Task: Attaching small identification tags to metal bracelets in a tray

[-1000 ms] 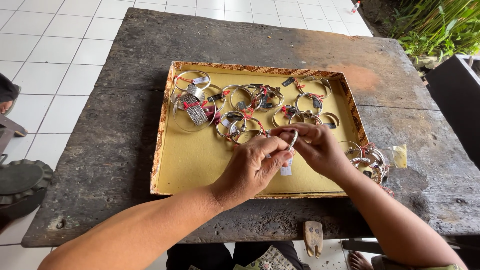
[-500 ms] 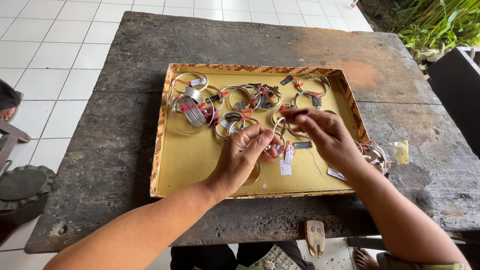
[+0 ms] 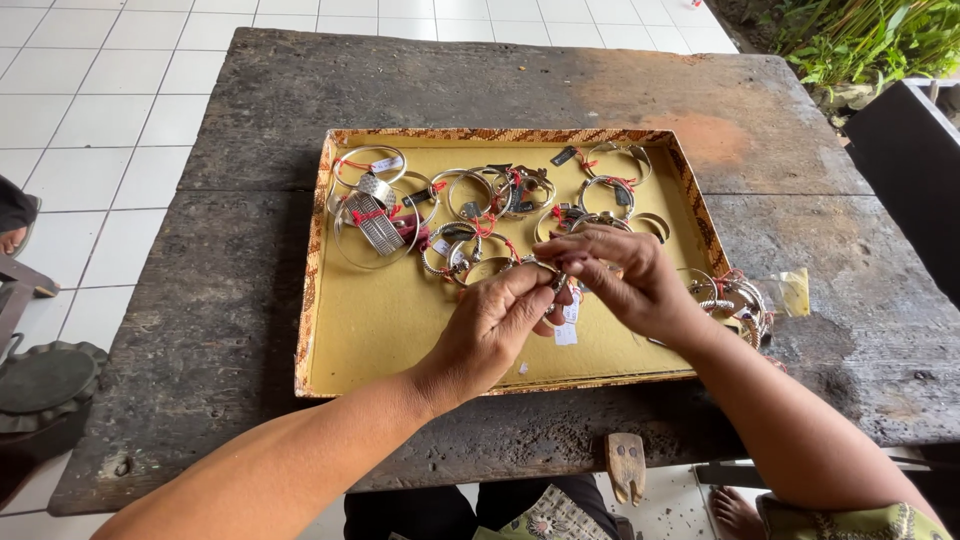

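Both hands meet over the middle of a shallow yellow tray [image 3: 370, 330] with a patterned rim, which sits on a weathered dark wooden worktop [image 3: 230, 280]. The left hand [image 3: 495, 325] has its thumb and fingertips pinched together on a small silver bangle [image 3: 548, 270] — the piece sits right at the fingertips, raised just above the tray floor. The right hand [image 3: 625, 280] comes in from the other side, its fingers curled and closed on the same bangle, so the piece is caught between the two hands and mostly hidden by them. A small white tag [image 3: 566, 328] hangs below the hands, against the yellow lining.

Beyond the fingers, along the far half of the tray, lie many more silver bangles [image 3: 470, 205], several tied with red thread and some carrying tags — one wide ribbed cuff [image 3: 375, 225] rests at the far left. Another small heap of bangles [image 3: 735, 300] lies just past the tray's right edge, beside the right wrist.
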